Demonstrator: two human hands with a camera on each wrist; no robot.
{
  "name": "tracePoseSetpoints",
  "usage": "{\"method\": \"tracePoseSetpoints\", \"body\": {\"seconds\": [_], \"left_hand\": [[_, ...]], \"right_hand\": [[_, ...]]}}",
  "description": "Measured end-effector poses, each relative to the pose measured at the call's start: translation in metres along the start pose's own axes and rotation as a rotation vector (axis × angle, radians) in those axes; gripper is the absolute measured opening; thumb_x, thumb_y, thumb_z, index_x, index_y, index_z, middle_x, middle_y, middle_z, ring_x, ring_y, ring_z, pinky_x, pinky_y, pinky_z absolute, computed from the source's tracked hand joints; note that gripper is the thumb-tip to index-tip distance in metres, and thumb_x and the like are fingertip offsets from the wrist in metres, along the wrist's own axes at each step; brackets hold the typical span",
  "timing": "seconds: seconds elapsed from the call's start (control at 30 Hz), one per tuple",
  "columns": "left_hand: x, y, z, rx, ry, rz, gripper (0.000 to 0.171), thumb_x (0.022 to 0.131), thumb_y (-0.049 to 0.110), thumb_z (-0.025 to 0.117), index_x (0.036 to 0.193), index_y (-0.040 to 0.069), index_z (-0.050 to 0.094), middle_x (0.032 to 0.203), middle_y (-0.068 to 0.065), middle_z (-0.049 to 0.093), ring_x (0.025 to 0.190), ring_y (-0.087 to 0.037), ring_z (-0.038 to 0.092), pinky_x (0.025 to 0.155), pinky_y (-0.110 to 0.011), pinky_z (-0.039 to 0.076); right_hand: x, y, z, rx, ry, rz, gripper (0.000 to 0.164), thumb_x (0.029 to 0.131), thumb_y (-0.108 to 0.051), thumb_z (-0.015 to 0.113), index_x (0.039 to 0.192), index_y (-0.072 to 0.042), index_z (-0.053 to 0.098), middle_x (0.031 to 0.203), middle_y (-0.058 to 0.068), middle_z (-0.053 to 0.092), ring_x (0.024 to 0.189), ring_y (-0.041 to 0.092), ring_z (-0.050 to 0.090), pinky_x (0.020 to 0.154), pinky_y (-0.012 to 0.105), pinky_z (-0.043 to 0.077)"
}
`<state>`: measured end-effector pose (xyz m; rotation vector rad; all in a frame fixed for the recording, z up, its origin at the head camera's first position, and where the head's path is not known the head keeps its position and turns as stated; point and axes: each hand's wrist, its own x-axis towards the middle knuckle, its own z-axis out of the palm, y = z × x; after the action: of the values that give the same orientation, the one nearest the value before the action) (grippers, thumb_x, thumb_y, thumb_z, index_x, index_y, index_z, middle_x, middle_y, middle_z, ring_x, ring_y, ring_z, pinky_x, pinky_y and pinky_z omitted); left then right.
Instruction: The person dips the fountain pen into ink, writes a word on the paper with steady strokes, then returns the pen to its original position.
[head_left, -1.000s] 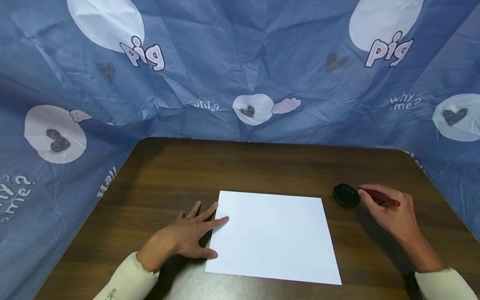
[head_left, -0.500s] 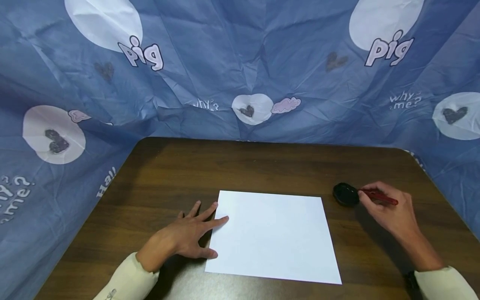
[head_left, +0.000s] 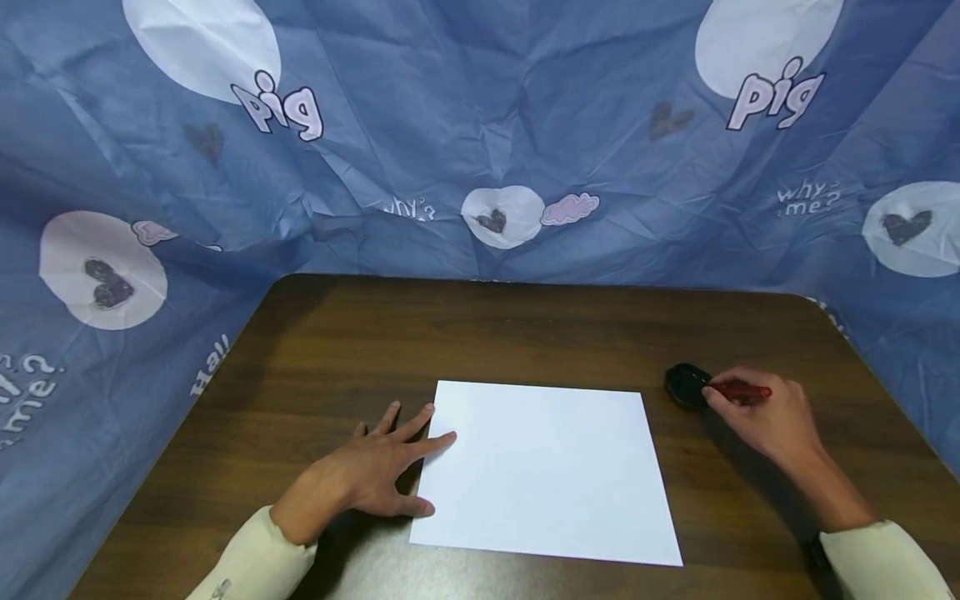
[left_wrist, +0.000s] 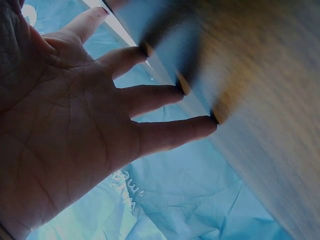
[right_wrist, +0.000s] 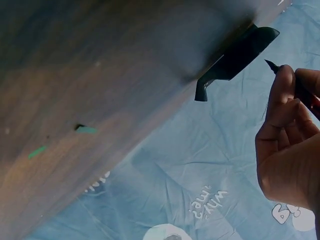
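Note:
A blank white sheet of paper (head_left: 551, 475) lies flat before me. My left hand (head_left: 371, 477) rests at its left side, fingers spread, thumb and index finger reaching over the margin. Fingertips touch the table in the left wrist view, where the palm (left_wrist: 70, 115) shows. To the right of the paper stands a small black dish (head_left: 684, 386). Pinched between the thumb and fingers of my right hand (head_left: 776, 429) is a slim red brush (head_left: 753, 392). Its dark pointed tip (right_wrist: 271, 65) shows above the dish's rim (right_wrist: 237, 55) in the right wrist view.
The brown wooden table (head_left: 480, 325) has rounded far corners. A blue printed cloth (head_left: 420, 150) hangs behind it and along both sides. Small green marks (right_wrist: 86, 129) show on the underside or surface in the right wrist view.
My right hand has shifted a little to the left with the brush, closer over the dish. The left hand and the paper stay where they were.

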<state>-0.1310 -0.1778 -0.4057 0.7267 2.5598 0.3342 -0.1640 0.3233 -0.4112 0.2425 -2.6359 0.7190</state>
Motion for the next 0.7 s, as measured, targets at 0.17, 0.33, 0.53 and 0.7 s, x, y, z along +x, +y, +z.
{"method": "tracePoseSetpoints", "body": {"seconds": [0.17, 0.33, 0.53, 0.7], "left_hand": [[-0.0002, 0.0002, 0.0011, -0.004, 0.010, 0.010, 0.084, 0.085, 0.059, 0.071, 0.157, 0.036, 0.032, 0.167, -0.007, 0.007, 0.147, -0.052, 0.006, 0.101, -0.081, 0.016], [0.0001, 0.0003, 0.0013, -0.006, 0.014, 0.010, 0.085, 0.085, 0.059, 0.071, 0.157, 0.036, 0.032, 0.167, -0.007, 0.007, 0.147, -0.051, 0.005, 0.100, -0.081, 0.016], [0.0000, -0.0007, 0.0004, -0.002, 0.017, 0.016, 0.085, 0.085, 0.059, 0.071, 0.157, 0.035, 0.032, 0.167, -0.007, 0.008, 0.146, -0.052, 0.006, 0.100, -0.081, 0.017], [-0.0003, -0.0011, 0.0006, 0.003, 0.012, 0.017, 0.085, 0.085, 0.059, 0.071, 0.157, 0.035, 0.032, 0.167, -0.008, 0.008, 0.146, -0.052, 0.006, 0.100, -0.081, 0.017]], "right_hand": [[0.0010, 0.0012, -0.0002, -0.008, -0.056, 0.021, 0.010, 0.086, -0.016, 0.078, 0.091, -0.008, 0.075, 0.083, 0.011, 0.074, 0.072, 0.027, 0.068, 0.057, 0.031, 0.048], [0.0021, 0.0018, -0.0006, -0.027, -0.152, 0.056, 0.015, 0.088, -0.017, 0.076, 0.096, -0.004, 0.073, 0.087, 0.014, 0.073, 0.073, 0.028, 0.067, 0.058, 0.034, 0.047], [0.0029, 0.0003, 0.0011, -0.067, -0.213, 0.102, 0.018, 0.090, -0.018, 0.073, 0.100, -0.002, 0.072, 0.089, 0.016, 0.072, 0.073, 0.025, 0.064, 0.059, 0.033, 0.044], [0.0013, 0.0009, 0.0028, -0.068, -0.212, 0.116, 0.018, 0.090, -0.018, 0.072, 0.099, -0.003, 0.072, 0.090, 0.017, 0.072, 0.075, 0.028, 0.066, 0.059, 0.034, 0.044]]}}
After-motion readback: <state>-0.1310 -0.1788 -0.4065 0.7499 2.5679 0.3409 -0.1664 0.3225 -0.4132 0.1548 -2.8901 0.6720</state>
